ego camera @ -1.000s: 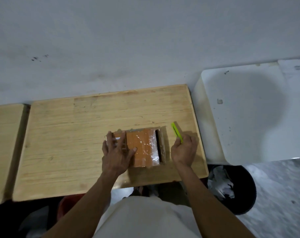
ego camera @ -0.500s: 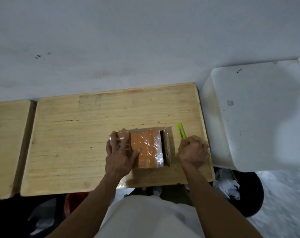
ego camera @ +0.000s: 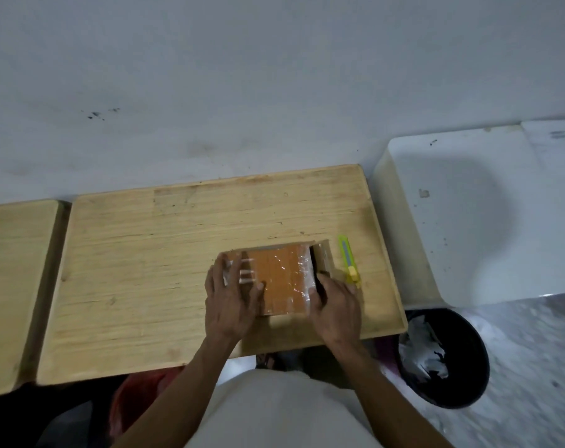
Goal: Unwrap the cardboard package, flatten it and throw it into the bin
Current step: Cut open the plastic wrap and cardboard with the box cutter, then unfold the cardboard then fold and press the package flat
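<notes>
A small cardboard package (ego camera: 279, 279), orange-brown and covered in shiny clear tape, lies on the wooden table (ego camera: 138, 273). Its right end flap (ego camera: 323, 260) stands open, showing a dark gap. My left hand (ego camera: 231, 297) lies flat on the package's left part, fingers spread. My right hand (ego camera: 334, 303) rests at the package's right end, fingers reaching into the opened gap. A yellow-green utility knife (ego camera: 348, 260) lies on the table just right of the package, free of either hand. A black bin (ego camera: 444, 357) with crumpled white waste stands on the floor at the right.
A second wooden table (ego camera: 12, 279) adjoins on the left. A white block-like surface (ego camera: 475, 215) stands to the right of the table, above the bin. A grey wall runs behind. A red object (ego camera: 135, 402) sits under the table near my legs.
My right hand has let go of the utility knife, which now lies on the table, and has moved left to the package's open right end. My left hand stays on the package.
</notes>
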Demonstrator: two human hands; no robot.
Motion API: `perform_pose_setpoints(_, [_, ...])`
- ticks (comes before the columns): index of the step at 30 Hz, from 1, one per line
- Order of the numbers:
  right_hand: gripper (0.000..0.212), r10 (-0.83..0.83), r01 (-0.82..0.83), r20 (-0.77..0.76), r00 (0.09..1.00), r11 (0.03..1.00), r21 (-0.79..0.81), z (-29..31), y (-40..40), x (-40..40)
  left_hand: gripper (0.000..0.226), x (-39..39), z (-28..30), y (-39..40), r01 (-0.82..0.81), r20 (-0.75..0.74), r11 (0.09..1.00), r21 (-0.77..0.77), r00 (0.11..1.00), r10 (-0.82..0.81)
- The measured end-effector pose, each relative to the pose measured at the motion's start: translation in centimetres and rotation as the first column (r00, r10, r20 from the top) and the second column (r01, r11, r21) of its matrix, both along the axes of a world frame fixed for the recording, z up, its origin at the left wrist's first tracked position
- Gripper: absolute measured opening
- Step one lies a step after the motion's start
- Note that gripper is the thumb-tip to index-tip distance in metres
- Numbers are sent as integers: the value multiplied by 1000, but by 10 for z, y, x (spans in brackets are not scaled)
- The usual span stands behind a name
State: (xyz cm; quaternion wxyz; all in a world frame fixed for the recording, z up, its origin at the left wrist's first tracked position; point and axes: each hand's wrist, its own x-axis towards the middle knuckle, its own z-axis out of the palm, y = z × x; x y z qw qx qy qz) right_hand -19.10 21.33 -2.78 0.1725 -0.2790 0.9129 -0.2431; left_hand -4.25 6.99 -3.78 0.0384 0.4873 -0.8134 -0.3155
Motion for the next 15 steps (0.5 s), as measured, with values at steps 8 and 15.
perform_pose_setpoints(8, [32, -50, 36, 184, 982, 996, 80, -1, 2, 3, 80, 47, -25, -4, 48, 9, 998, -27, 999, -48])
perform_pose_setpoints(15, [16, -94, 114, 279, 956, 992, -58, 1, -4, 15, 64, 53, -20, -13, 26, -111, 1000, -8, 993, -26])
